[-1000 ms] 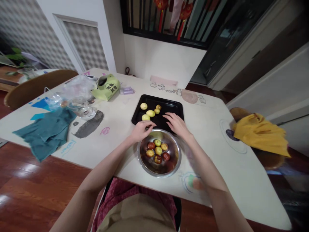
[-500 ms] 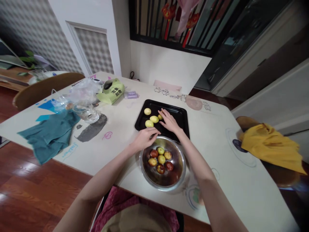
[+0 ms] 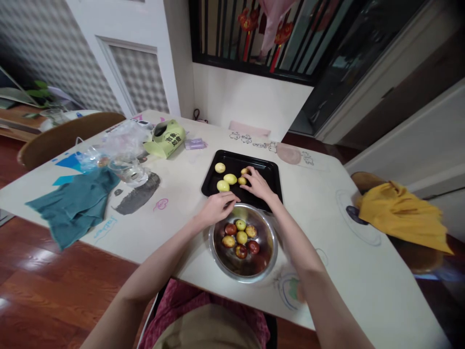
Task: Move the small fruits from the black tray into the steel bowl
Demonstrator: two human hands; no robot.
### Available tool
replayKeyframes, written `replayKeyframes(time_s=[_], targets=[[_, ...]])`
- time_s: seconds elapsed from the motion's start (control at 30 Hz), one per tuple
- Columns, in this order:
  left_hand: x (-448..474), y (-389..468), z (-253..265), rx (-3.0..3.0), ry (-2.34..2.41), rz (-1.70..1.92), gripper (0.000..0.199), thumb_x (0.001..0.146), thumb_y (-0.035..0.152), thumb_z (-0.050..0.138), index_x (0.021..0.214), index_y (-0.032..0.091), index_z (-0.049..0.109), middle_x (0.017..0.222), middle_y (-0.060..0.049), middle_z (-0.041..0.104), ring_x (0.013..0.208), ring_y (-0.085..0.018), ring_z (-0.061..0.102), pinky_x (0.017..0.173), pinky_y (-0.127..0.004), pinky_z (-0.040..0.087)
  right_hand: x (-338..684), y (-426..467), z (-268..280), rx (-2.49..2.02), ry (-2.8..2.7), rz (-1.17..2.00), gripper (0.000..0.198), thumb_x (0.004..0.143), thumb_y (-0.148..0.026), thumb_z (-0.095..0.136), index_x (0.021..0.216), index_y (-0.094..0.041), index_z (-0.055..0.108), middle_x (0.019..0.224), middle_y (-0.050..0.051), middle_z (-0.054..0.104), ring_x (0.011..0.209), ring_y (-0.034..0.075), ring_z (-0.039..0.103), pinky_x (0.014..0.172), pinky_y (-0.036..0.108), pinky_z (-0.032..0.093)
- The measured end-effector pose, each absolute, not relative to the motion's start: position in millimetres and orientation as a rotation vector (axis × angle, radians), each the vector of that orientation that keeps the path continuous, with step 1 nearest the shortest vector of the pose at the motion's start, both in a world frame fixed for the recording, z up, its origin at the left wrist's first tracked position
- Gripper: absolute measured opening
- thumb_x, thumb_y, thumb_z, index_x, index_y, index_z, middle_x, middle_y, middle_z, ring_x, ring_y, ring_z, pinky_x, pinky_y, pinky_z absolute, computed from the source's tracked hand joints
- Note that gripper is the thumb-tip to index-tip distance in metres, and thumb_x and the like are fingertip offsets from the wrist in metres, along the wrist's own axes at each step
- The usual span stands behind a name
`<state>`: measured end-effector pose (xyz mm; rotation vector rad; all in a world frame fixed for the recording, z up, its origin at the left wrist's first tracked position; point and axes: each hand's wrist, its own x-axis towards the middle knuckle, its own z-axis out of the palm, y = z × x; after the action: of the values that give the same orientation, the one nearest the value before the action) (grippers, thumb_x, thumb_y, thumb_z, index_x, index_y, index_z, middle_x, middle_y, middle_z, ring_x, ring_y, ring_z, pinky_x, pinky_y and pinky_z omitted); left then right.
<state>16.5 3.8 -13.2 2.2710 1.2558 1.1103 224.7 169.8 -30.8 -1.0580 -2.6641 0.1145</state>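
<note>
A person sits at a pale desk (image 3: 178, 230) marked with coloured drawings, both bare arms stretched forward. In the middle of the desk lies a black rectangular tray (image 3: 263, 167). A round steel bowl (image 3: 259, 264) stands between it and the person, just beside the tray's near edge.

The right hand (image 3: 258, 184) reaches over the tray, its fingers bent around two small fruits: a yellow-brown upper fruit (image 3: 244, 171), partly covered by the fingers, and a yellowish lower fruit (image 3: 242, 181) close to the thumb. Whether the fingers grip either one cannot be told.

The left hand (image 3: 218, 207) hangs between the tray's near left corner and the bowl's rim, fingers loosely curled, thumb near the fingertips; whether they pinch anything cannot be told.

Three more fruits lie in the tray's left half: a pale round fruit (image 3: 220, 167) farthest back, a yellow oval fruit (image 3: 230, 179) in the middle, and a yellow-green fruit (image 3: 223, 186) nearest the left hand. Seven fruits sit clustered in the bowl, among them a red fruit (image 3: 254, 247) and a light green fruit (image 3: 240, 224).

Farther left on the desk are a teal cloth (image 3: 78, 203), a clear glass jug (image 3: 132, 175) and an opened green packet (image 3: 172, 138). A yellow cloth (image 3: 403, 213) drapes a chair at right.
</note>
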Motion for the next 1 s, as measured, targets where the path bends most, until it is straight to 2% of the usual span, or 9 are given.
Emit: replayKeyframes(time_s=[0.13, 0.3, 0.43, 0.57, 0.73, 0.87, 1.0], targets=[[16.5, 4.4, -14.2, 2.273, 1.255, 1.105, 0.023, 0.101, 0.015, 0.053, 0.106, 0.019, 0.075, 0.106, -0.006, 0.080, 0.099, -0.020, 0.076, 0.092, -0.032, 0.060, 234.9, 162.4, -25.1, -1.046, -2.670, 0.100, 0.030, 0.092, -0.036, 0.077, 0.118, -0.021, 0.074, 0.144, 0.017, 0.053, 0.134, 0.037, 0.055, 0.112, 0.055, 0.052], [15.4, 4.3, -12.9, 2.266, 1.248, 1.124, 0.024, 0.101, 0.015, 0.052, 0.107, 0.019, 0.076, 0.108, -0.007, 0.080, 0.099, -0.020, 0.076, 0.093, -0.033, 0.060, 232.8, 151.6, -24.1, -0.991, -2.673, 0.140, 0.033, 0.091, -0.035, 0.078, 0.121, -0.023, 0.072, 0.154, 0.016, 0.048, 0.143, 0.037, 0.048, 0.112, 0.057, 0.050], [14.3, 4.8, -13.5, 2.258, 1.250, 1.156, 0.024, 0.101, 0.015, 0.053, 0.108, 0.019, 0.075, 0.110, -0.007, 0.079, 0.101, -0.021, 0.075, 0.094, -0.035, 0.061, 224.0, 142.9, -21.1, -0.996, -2.681, 0.144, 0.032, 0.089, -0.031, 0.078, 0.119, -0.022, 0.073, 0.144, 0.016, 0.056, 0.134, 0.036, 0.054, 0.109, 0.055, 0.052], [13.6, 5.4, -15.1, 2.238, 1.255, 1.227, 0.027, 0.102, 0.017, 0.054, 0.121, 0.021, 0.072, 0.121, -0.009, 0.076, 0.111, -0.022, 0.073, 0.097, -0.036, 0.062, 222.2, 133.6, -10.4, -1.000, -2.659, 0.149, 0.030, 0.087, -0.029, 0.079, 0.115, -0.021, 0.074, 0.132, 0.015, 0.063, 0.124, 0.036, 0.059, 0.106, 0.055, 0.053], [12.4, 5.3, -15.3, 2.250, 1.286, 1.306, 0.038, 0.101, 0.021, 0.061, 0.138, 0.025, 0.063, 0.141, -0.011, 0.063, 0.133, -0.025, 0.063, 0.106, -0.041, 0.061, 225.3, 113.9, 11.6, -0.814, -2.576, 0.375, 0.030, 0.090, -0.038, 0.078, 0.116, -0.023, 0.074, 0.123, 0.010, 0.067, 0.117, 0.031, 0.062, 0.106, 0.050, 0.053], [11.6, 6.6, -15.3, 2.289, 1.273, 1.353, 0.033, 0.100, 0.024, 0.066, 0.133, 0.024, 0.065, 0.137, -0.012, 0.065, 0.133, -0.026, 0.063, 0.114, -0.046, 0.056, 222.2, 102.6, 22.9, -0.682, -2.539, 0.555, 0.031, 0.090, -0.037, 0.079, 0.117, -0.023, 0.075, 0.122, 0.010, 0.068, 0.115, 0.029, 0.064, 0.103, 0.046, 0.054], [10.8, 8.1, -14.1, 2.292, 1.232, 1.360, 0.026, 0.101, 0.026, 0.067, 0.127, 0.023, 0.068, 0.133, -0.012, 0.068, 0.130, -0.025, 0.065, 0.113, -0.046, 0.056, 220.6, 102.7, 25.4, -0.586, -2.503, 0.688, 0.035, 0.090, -0.040, 0.080, 0.120, -0.023, 0.076, 0.119, 0.009, 0.071, 0.112, 0.028, 0.066, 0.103, 0.046, 0.053]])
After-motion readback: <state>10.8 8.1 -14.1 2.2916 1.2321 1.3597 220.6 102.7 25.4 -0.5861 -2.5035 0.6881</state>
